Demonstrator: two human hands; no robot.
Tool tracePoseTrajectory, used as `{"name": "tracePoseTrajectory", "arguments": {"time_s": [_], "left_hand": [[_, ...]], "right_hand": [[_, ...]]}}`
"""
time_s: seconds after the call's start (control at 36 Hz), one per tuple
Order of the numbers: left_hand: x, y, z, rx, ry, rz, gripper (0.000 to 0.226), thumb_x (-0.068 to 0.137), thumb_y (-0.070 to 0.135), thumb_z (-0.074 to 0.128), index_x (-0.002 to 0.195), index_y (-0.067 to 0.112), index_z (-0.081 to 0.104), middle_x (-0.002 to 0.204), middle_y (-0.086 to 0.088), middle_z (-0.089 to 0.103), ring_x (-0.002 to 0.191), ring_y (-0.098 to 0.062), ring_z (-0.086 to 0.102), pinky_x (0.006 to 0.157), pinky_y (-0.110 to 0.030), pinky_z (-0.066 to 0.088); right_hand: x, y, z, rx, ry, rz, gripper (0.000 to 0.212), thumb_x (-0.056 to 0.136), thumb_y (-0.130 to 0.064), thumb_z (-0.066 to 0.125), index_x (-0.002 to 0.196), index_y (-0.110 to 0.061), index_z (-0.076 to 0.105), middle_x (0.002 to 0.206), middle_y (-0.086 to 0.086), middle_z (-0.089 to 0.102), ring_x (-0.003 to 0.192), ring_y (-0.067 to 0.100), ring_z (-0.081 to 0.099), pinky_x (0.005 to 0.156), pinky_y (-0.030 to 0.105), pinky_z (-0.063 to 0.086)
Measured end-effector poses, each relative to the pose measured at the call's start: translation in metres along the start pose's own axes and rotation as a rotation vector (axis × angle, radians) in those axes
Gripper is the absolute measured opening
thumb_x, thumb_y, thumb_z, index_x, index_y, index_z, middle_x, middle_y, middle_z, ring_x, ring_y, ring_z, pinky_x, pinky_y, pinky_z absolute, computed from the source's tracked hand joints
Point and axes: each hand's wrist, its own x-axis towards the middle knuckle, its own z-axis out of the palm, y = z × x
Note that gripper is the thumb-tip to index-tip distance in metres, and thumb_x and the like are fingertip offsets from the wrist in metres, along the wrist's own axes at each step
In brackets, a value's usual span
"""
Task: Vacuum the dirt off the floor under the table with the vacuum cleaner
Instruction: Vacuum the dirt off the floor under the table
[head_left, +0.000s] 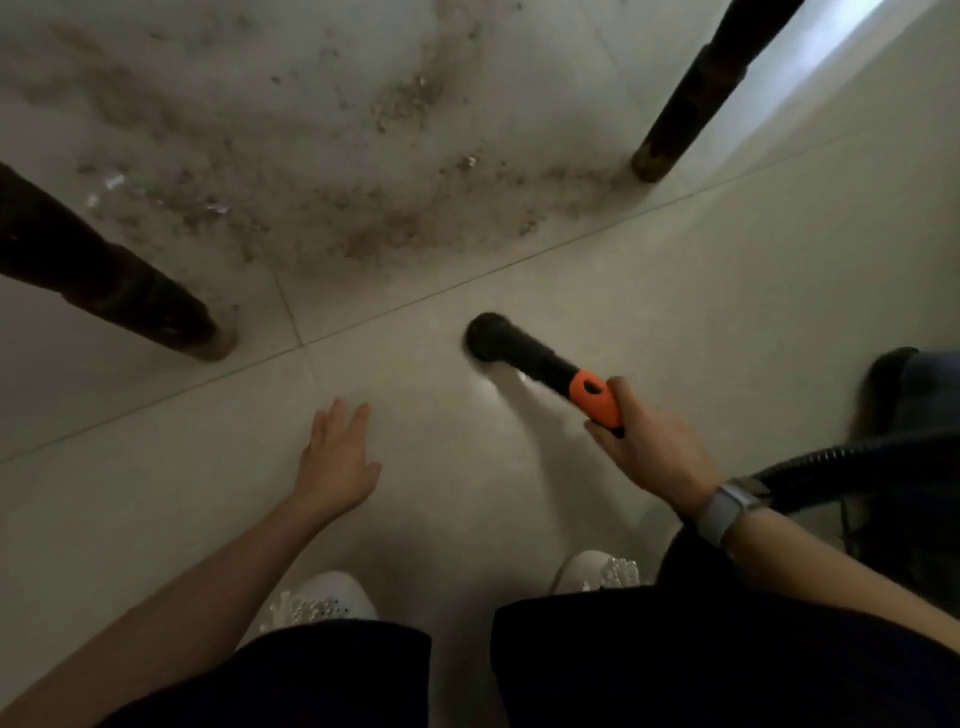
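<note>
Brown dirt and small scraps lie spread over the pale tiled floor between two dark table legs. My right hand grips the orange handle section of the vacuum wand. Its black round nozzle sits on the floor just short of the dirt, on the near side of a tile joint. My left hand hovers open over the tile, fingers spread and straight, holding nothing. A black ribbed hose runs from behind my right wrist toward the right.
One dark wooden table leg stands at the left, another table leg at the upper right. The vacuum body sits dark at the right edge. My white shoes and dark-trousered knees fill the bottom.
</note>
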Motion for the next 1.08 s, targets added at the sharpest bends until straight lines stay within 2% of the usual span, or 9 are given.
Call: {"name": "tracePoseTrajectory", "arguments": {"time_s": [0.11,0.31,0.5,0.64,0.75,0.81,0.94,1.0,1.08], "left_hand": [[0.007,0.004,-0.001,-0.007,0.002,0.006,0.079,0.094,0.024,0.055,0.153,0.018,0.003,0.160,-0.010,-0.008,0.147,-0.032,-0.006,0.117,-0.044,0.015],[0.011,-0.017,-0.003,-0.015,0.016,-0.100,0.079,0.091,0.020,0.058,0.153,0.017,0.009,0.160,-0.011,-0.003,0.146,-0.032,-0.002,0.117,-0.044,0.018],[0.011,-0.052,-0.008,0.002,-0.001,-0.171,0.080,0.090,0.023,0.059,0.153,0.018,0.011,0.159,-0.015,-0.005,0.146,-0.035,-0.002,0.117,-0.043,0.017],[0.006,-0.037,-0.010,0.035,0.000,-0.140,0.079,0.091,0.032,0.058,0.153,0.020,0.011,0.159,-0.013,-0.004,0.146,-0.035,-0.001,0.116,-0.045,0.020],[0.011,0.009,-0.010,0.052,-0.039,0.014,0.079,0.093,0.034,0.055,0.153,0.021,0.006,0.160,-0.012,-0.006,0.146,-0.034,-0.002,0.116,-0.043,0.019],[0.015,0.032,-0.010,0.060,-0.050,0.096,0.079,0.093,0.034,0.055,0.153,0.022,0.005,0.160,-0.012,-0.006,0.147,-0.033,-0.002,0.117,-0.042,0.017],[0.025,0.074,-0.009,0.130,-0.085,0.250,0.080,0.093,0.037,0.055,0.153,0.025,0.004,0.160,-0.009,-0.004,0.147,-0.031,-0.001,0.117,-0.043,0.017],[0.029,0.086,-0.010,0.176,-0.108,0.275,0.081,0.092,0.039,0.055,0.153,0.025,0.003,0.160,-0.009,-0.005,0.147,-0.031,-0.001,0.117,-0.043,0.017],[0.037,0.100,-0.014,0.280,-0.132,0.318,0.082,0.092,0.043,0.054,0.153,0.025,0.002,0.160,-0.010,-0.006,0.147,-0.033,-0.002,0.117,-0.042,0.018]], "right_hand": [[-0.026,-0.010,0.023,-0.143,-0.276,-0.303,0.044,0.092,-0.049,0.049,0.128,-0.026,0.038,0.109,0.004,0.066,0.097,0.032,0.062,0.067,0.035,0.042],[-0.008,0.010,0.016,0.012,0.019,-0.064,0.043,0.092,-0.044,0.053,0.126,-0.020,0.042,0.100,0.009,0.068,0.088,0.034,0.064,0.058,0.032,0.032],[-0.012,-0.043,0.035,-0.096,-0.241,-0.413,0.042,0.093,-0.046,0.049,0.127,-0.023,0.040,0.109,0.005,0.066,0.095,0.032,0.062,0.064,0.032,0.034],[0.006,0.002,0.012,-0.030,-0.005,-0.056,0.043,0.093,-0.045,0.052,0.127,-0.022,0.042,0.104,0.010,0.066,0.092,0.034,0.063,0.061,0.031,0.033],[0.011,0.044,-0.016,0.000,0.186,0.256,0.037,0.091,-0.039,0.056,0.120,-0.018,0.045,0.091,0.010,0.062,0.072,0.031,0.055,0.058,0.031,0.033],[0.006,0.050,-0.019,-0.004,0.151,0.266,0.037,0.091,-0.039,0.055,0.119,-0.019,0.044,0.096,0.010,0.063,0.076,0.031,0.058,0.061,0.031,0.035],[-0.022,0.035,0.007,0.004,-0.162,-0.035,0.039,0.090,-0.043,0.055,0.123,-0.026,0.043,0.102,0.006,0.066,0.092,0.031,0.064,0.066,0.032,0.039],[-0.029,0.047,0.007,0.019,-0.102,0.055,0.039,0.090,-0.044,0.055,0.123,-0.026,0.043,0.103,0.005,0.066,0.094,0.031,0.064,0.067,0.033,0.040],[-0.031,0.085,-0.003,0.080,0.053,0.376,0.040,0.090,-0.042,0.055,0.122,-0.020,0.044,0.106,0.011,0.065,0.097,0.035,0.062,0.069,0.035,0.043]]}}
